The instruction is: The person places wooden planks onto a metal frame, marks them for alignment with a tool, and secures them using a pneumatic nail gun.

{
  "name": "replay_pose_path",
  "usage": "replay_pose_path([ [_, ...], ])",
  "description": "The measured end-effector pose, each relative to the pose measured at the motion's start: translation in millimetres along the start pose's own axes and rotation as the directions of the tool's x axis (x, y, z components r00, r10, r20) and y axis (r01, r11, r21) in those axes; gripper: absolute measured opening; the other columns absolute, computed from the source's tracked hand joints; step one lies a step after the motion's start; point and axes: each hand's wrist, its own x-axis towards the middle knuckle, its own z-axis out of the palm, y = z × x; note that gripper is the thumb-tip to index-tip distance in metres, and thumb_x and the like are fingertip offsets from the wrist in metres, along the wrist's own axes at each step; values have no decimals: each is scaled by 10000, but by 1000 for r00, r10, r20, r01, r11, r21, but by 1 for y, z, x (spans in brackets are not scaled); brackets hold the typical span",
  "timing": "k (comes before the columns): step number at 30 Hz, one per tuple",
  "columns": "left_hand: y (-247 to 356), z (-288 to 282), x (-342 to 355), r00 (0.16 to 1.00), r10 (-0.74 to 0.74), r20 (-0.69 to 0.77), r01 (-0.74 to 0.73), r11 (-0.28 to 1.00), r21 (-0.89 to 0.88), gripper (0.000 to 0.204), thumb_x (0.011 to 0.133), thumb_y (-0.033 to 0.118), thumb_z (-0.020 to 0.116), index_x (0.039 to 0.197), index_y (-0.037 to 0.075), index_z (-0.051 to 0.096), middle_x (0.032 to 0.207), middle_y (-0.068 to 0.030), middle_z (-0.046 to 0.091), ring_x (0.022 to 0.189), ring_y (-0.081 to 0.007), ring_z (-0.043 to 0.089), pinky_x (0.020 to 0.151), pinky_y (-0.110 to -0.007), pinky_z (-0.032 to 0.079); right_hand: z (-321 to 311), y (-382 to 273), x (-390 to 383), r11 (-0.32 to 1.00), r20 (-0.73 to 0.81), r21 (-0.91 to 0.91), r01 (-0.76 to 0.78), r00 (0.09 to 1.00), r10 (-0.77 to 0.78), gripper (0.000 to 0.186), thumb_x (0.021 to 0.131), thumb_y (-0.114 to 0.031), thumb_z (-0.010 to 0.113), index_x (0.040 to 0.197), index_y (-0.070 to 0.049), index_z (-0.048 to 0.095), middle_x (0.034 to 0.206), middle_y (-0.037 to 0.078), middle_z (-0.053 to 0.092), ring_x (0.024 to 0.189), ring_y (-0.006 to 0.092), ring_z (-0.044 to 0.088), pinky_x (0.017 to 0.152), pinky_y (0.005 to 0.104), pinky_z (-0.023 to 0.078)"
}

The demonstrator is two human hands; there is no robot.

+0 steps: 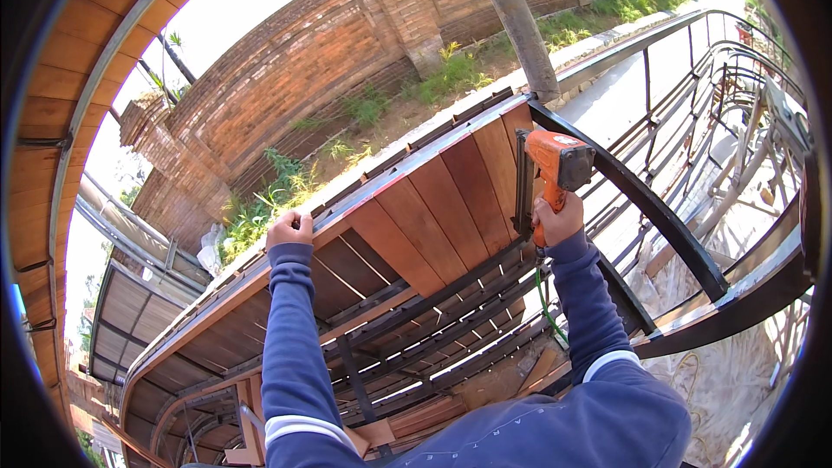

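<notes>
My right hand (pixel 557 218) grips the handle of an orange-and-black nail gun (pixel 562 159), whose magazine is upright at the right end of a row of reddish wooden planks (pixel 432 218). A green hose (pixel 544 303) hangs below the gun. My left hand (pixel 289 232) is closed at the long outer edge of the frame, left of the planks; what its fingers hold is hidden. A pale strip with red marks (pixel 390 186) runs along the planks' upper ends. Below, dark slats (pixel 355 264) and black beams show.
A curved black beam (pixel 659 217) and bent metal framework (pixel 737 121) occupy the right. A steel post (pixel 511 17) rises behind the planks. Beyond stand a brick wall (pixel 303 43) and weeds (pixel 373 104). A curved wooden canopy (pixel 69 78) fills the left, with more curved framework (pixel 191 399) below.
</notes>
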Motion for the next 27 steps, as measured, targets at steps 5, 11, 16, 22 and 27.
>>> replay_pose_path([
  [5,-5,2,0,1000,6,18,-6,1000,3,304,826,350,682,767,51,678,713,-164,658,687,-330,651,677,-416,508,-4,0,12,998,0,64,-4,1000,4,110,876,-64,603,801,15,602,598,47,584,520,132,581,513,290,466],
  [11,-11,4,0,1000,21,4,-21,1000,-10,294,827,337,672,777,48,686,698,-163,658,673,-327,654,667,-410,512,-1,3,14,996,19,78,-35,999,34,114,880,-61,579,791,9,595,598,46,581,523,129,580,510,289,461],
  [16,0,-1,-1,999,-43,23,43,999,2,299,822,333,672,771,38,689,714,-167,675,673,-307,664,672,-398,517,-5,10,17,998,43,56,11,999,-13,79,882,-43,570,832,17,582,621,48,577,514,126,568,502,284,465],
  [22,-25,7,7,999,-28,21,30,992,-126,338,797,410,683,790,75,723,686,-153,678,657,-293,663,664,-391,519,-26,-66,-38,997,35,73,-37,999,34,95,883,-1,561,966,29,528,679,47,557,525,111,551,497,260,463],
  [27,-24,-8,0,1000,0,-19,-6,946,-325,321,863,342,692,820,25,720,644,-90,647,603,-173,598,625,-330,484,-72,-114,-124,984,171,-149,-95,978,120,63,888,-29,576,931,17,573,665,41,564,536,101,554,508,250,468],
])
